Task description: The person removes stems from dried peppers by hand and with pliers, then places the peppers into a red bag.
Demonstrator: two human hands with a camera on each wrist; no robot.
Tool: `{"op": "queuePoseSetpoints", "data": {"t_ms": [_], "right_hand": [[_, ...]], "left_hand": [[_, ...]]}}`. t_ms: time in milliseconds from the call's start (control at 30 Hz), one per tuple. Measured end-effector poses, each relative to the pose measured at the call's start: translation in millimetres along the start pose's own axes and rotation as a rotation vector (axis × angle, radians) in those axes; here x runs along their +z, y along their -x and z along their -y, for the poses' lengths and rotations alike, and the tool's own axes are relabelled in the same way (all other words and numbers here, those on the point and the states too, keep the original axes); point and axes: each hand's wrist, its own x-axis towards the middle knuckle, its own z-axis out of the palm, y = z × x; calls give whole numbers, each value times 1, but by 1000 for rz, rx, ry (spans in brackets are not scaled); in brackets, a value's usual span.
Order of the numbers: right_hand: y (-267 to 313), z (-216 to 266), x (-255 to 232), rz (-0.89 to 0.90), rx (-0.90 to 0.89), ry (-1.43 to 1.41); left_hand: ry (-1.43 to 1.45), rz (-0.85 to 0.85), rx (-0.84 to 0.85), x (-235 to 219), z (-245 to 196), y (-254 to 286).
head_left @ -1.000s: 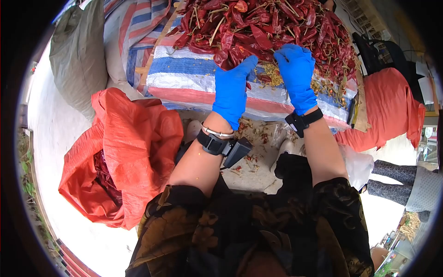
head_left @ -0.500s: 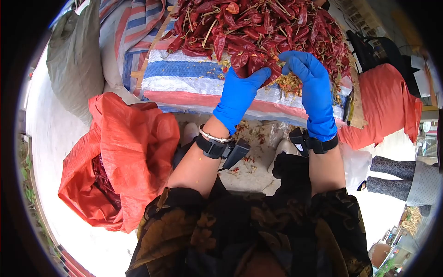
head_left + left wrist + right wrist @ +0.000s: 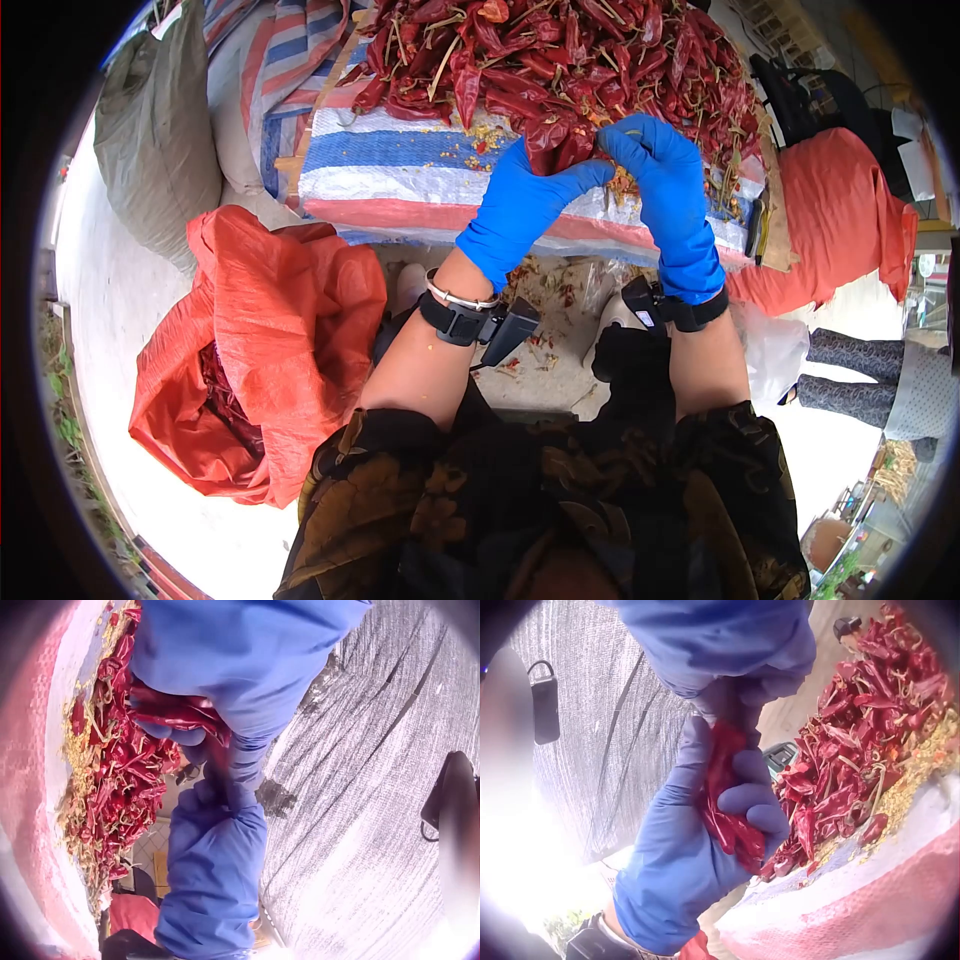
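In the head view my left hand (image 3: 530, 205), in a blue glove, grips dried red chili peppers (image 3: 556, 142) at the near edge of the heap. The right wrist view shows its fingers curled round the glossy, wrinkled chili peppers (image 3: 724, 795), which lie along the palm. My right hand (image 3: 668, 190), also in a blue glove, meets the left thumb, and its bent fingertips pinch the end of the chilies. That end is hidden between the fingers. Behind both hands spreads a large heap of dried chilies (image 3: 560, 60), many with pale stems.
The heap rests on a striped woven sheet (image 3: 390, 185) sprinkled with yellow seeds (image 3: 485, 140). An open red sack (image 3: 270, 330) with chilies inside stands at the left, a grey-green sack (image 3: 155, 140) behind it. Another red sack (image 3: 840, 220) is at the right, near another person's legs (image 3: 850, 370).
Both hands were at the heap's edge, apart. The left hand has lifted chilies and turned them toward the right; the right hand drew back, then closed in on their end.
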Motion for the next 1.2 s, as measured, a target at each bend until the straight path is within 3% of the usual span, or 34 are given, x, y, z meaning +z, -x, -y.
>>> {"op": "queuePoseSetpoints", "data": {"t_ms": [33, 67, 100, 133, 200, 233, 300, 333, 367, 400, 433, 500, 533, 567, 600, 633, 667, 733, 833, 867, 900, 967, 1000, 1133, 1200], "right_hand": [[1, -1, -2, -2, 4, 0], [2, -3, -6, 28, 121, -96], [2, -4, -8, 57, 237, -191], [4, -7, -7, 54, 238, -191], [6, -14, -1, 27, 397, -766], [6, -8, 4, 25, 393, -766], [6, 8, 13, -209, 654, -1038], [5, 3, 10, -209, 650, -1038], [4, -7, 6, -99, 626, -1090], [3, -16, 1, 12, 600, -1138], [0, -22, -2, 12, 598, -1139], [-5, -31, -10, -35, 310, -653], [-8, -29, -21, -100, 272, -239], [-13, -38, -30, -94, 272, -240], [-20, -55, -38, -193, 74, 177], [-23, -59, -39, -285, -129, 592], [-24, -61, -41, -279, -128, 590], [-28, -58, -41, -278, -325, 937], [-33, -47, -13, -160, -394, 959], [-38, -56, -6, -131, -504, 984], [-40, -58, 2, -132, -505, 980], [-41, -59, 17, -52, -231, 1276], [-44, -73, 16, -81, -343, 1261], [-49, -83, 10, -139, -354, 1245], [-45, -74, 6, -141, -307, 1046]], "left_hand": [[63, 25, -79, -1, -4, 2], [127, 50, -156, -1, -9, 3], [128, 52, -159, -2, -12, 5], [99, 62, -170, -2, -15, 6], [72, 78, -180, -2, -17, 7], [73, 67, -191, -2, -17, 6], [74, 58, -201, 1, -12, 9], [136, 25, -134, 7, -5, 12], [199, -9, -69, 10, -5, 12], [198, -8, -67, 9, -6, 11], [174, -1, -131, 8, -12, 9], [148, 5, -190, 5, -17, 6], [189, -170, -231, 3, -16, 4], [231, -348, -273, 0, -15, 1], [161, -356, -378, -13, -8, -1], [160, -363, -381, -16, -8, -1], [208, -384, -334, -18, -8, -1], [254, -409, -286, -22, -6, -3], [322, -447, -234, -24, -2, -4], [344, -458, -263, -24, -4, -4], [366, -469, -291, -24, -5, -5], [366, -465, -290, -24, -9, -4], [370, -459, -290, -24, -10, -4], [361, -467, -277, -24, -9, -3], [288, -446, -282, -26, -5, -4]]}}
